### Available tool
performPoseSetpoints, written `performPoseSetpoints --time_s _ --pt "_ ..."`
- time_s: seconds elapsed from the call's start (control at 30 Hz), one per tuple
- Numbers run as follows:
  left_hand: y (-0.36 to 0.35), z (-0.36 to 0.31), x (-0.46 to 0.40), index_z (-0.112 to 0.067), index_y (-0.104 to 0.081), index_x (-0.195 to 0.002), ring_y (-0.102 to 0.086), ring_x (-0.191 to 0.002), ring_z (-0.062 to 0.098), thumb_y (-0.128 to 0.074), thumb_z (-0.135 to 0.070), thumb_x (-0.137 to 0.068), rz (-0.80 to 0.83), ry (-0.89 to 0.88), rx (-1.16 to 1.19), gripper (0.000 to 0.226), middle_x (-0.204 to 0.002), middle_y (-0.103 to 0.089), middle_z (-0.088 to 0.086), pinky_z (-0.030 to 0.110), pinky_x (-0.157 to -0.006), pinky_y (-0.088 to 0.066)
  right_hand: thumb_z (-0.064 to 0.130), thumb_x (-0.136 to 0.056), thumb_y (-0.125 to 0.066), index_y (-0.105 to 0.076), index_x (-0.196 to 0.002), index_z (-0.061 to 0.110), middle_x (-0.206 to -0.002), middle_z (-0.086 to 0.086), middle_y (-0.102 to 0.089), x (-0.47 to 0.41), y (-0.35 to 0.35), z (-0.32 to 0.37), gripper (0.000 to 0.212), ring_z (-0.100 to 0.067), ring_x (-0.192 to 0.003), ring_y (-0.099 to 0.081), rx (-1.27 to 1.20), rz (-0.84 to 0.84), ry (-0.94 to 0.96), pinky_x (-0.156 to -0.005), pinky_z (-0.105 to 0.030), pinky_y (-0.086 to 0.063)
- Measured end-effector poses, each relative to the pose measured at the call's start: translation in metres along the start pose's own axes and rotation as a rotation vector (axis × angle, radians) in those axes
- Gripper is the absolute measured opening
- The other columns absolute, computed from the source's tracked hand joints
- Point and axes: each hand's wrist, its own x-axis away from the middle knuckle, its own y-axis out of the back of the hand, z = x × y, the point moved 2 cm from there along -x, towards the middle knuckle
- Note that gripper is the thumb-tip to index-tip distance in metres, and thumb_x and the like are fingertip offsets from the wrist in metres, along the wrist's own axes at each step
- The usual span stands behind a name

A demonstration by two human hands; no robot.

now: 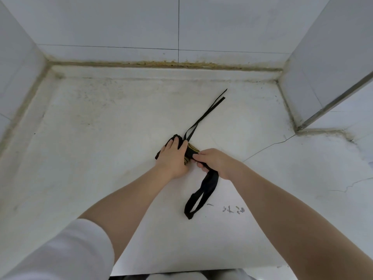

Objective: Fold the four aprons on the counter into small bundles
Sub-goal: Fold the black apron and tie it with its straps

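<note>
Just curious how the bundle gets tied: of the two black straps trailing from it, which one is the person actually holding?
The looped strap nearest the person: the right hand grips it beside the bundle. The other strap lies untouched, stretching toward the wall.

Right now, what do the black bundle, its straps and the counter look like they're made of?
Black bundle: soft woven cloth, matte; it creases under the left hand and shows yellow stripes.
Straps: thin, limp fabric tape; the loop the right hand grips sags flat on the counter.
Counter: probably pale stone or cast composite, dull and stained, with hairline cracks at the right.
</note>
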Motion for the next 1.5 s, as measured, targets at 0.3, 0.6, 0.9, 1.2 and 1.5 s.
performPoseSetpoints --time_s 0.3,0.6,0.9,1.2,1.5 --pt "0.028 -0.01 0.005 -0.02 -0.035 -0.142 -0.058 -0.095 0.031 -0.042 -0.009 -0.094 -0.266 -0.037 0.48 0.05 -0.108 -0.062 0.013 0.028 -0.078 -0.042 -0.007 -0.089 -0.028 -0.055 -0.085 0.002 -0.067 -0.008 -0.046 0.014 0.027 0.023 0.029 -0.021 -0.065 -0.047 -0.068 0.222 0.02 -0.068 -0.025 -0.045" --pt "0.027 -0.022 -0.002 -0.034 -0.042 -0.138 -0.053 -0.095 0.012 -0.032 0.001 -0.095 -0.404 0.048 0.932 0.056 -0.112 -0.057 -0.005 0.016 -0.088 -0.04 0.004 -0.09 -0.054 -0.053 -0.112 0.011 -0.077 -0.006 -0.061 0.027 0.051 0.018 0.023 -0.017 -0.057 -0.048 -0.043 0.196 0.065 -0.058 -0.025 -0.042" --pt "0.042 0.004 -0.015 -0.024 -0.056 -0.129 -0.056 -0.102 0.034 -0.037 0.003 -0.092 -0.481 -0.014 0.377 0.049 -0.123 -0.056 0.011 0.037 -0.085 -0.046 0.011 -0.091 -0.058 -0.054 -0.089 0.013 -0.08 0.0 -0.068 0.04 0.094 0.025 0.005 -0.008 -0.042 -0.038 0.242 0.035 0.2 -0.043 -0.019 -0.03" --pt "0.036 0.005 -0.015 -0.033 -0.04 -0.14 -0.053 -0.108 0.032 -0.037 -0.006 -0.094 -0.283 0.059 0.097 0.053 -0.13 -0.05 0.009 0.034 -0.086 -0.044 0.026 -0.087 -0.065 -0.062 -0.084 0.008 -0.075 0.0 -0.052 0.042 0.1 0.049 0.018 -0.013 -0.066 -0.045 0.548 -0.225 0.227 -0.055 -0.02 -0.033" --pt "0.04 0.012 -0.014 -0.029 -0.044 -0.138 -0.054 -0.103 0.034 -0.033 -0.008 -0.096 -0.363 0.203 0.267 0.049 -0.12 -0.055 0.013 0.029 -0.08 -0.04 0.019 -0.084 -0.067 -0.06 -0.087 0.013 -0.079 0.004 -0.053 0.05 0.093 0.054 0.009 -0.01 -0.066 -0.046 0.751 -0.279 0.464 -0.056 -0.018 -0.035"
